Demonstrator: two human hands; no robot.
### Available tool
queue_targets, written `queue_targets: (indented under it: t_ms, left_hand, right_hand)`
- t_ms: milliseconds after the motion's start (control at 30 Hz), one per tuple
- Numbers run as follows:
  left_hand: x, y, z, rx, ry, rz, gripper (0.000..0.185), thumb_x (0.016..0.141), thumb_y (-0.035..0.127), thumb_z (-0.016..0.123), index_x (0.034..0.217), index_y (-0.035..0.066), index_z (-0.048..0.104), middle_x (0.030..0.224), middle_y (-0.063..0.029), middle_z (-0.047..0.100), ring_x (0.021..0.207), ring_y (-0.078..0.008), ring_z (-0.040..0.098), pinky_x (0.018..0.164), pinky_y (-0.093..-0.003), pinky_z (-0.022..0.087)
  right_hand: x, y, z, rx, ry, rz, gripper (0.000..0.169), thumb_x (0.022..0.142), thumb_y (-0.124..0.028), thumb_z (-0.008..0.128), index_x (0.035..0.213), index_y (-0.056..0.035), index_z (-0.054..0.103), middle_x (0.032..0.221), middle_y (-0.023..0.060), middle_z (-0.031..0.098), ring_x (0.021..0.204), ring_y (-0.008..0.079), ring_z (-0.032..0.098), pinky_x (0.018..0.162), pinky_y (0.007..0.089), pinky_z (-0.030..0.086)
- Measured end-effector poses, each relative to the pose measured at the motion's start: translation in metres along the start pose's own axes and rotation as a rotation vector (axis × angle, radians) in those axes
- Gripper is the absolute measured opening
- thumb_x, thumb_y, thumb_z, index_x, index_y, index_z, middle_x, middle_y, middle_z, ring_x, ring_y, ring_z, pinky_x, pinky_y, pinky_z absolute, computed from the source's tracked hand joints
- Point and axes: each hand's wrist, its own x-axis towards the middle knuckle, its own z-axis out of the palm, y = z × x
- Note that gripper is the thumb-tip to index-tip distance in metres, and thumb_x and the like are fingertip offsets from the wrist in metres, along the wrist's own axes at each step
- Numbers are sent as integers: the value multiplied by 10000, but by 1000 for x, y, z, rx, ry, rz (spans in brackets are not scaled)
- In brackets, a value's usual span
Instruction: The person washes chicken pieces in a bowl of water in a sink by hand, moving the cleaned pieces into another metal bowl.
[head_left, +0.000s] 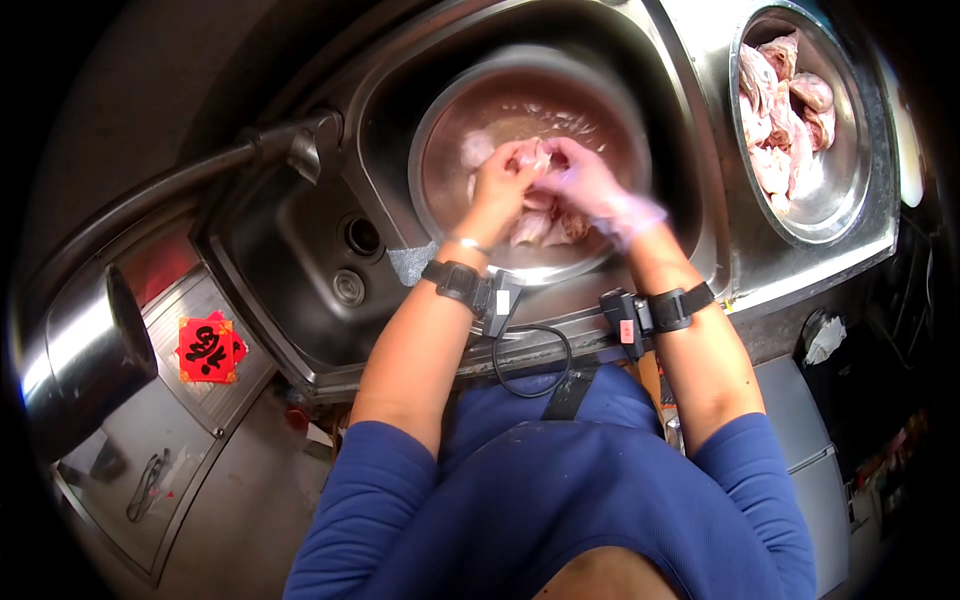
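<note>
A large round metal basin (448, 202) stands in the sink with water and several pieces of raw poultry (531, 227) in it. Over its middle, my bare left hand (507, 176) and my right hand (581, 180), in a thin translucent glove, meet around a small pale piece of raw meat (534, 156). The fingers of both hands are curled on this piece. Motion blur hides its exact shape. To the right, on the counter, an oval-looking metal bowl (840, 169) holds several more pieces of raw poultry (780, 112).
A smaller sink bowl (300, 262) with a drain lies to the left, under a metal faucet (304, 150). A grey cloth (412, 262) hangs on the divider. A cable (532, 394) loops near my wrist devices. At far left is a metal cylinder (82, 360).
</note>
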Motion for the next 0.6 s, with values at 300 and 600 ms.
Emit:
queue_targets:
  t_ms: [300, 600]
  left_hand:
    - [-10, 14, -10, -162, -95, -109, 230, 852, 15, 630, 1064, -19, 548, 947, -79, 616, 827, -137, 610, 721, -264, 526]
    - [-13, 18, -15, -190, -112, -217, 228, 914, 182, 582, 1086, 35, 555, 885, -46, 628, 690, -89, 577, 563, -181, 438]
  right_hand:
    - [2, 1, -4, 279, 18, -41, 221, 833, -236, 637, 929, -39, 665, 888, 59, 649, 839, 132, 583, 776, 271, 461]
    - [-10, -17, -4, 502, -196, 150, 255, 887, -298, 540, 972, -77, 636, 900, 53, 621, 804, 138, 571, 735, 279, 467]
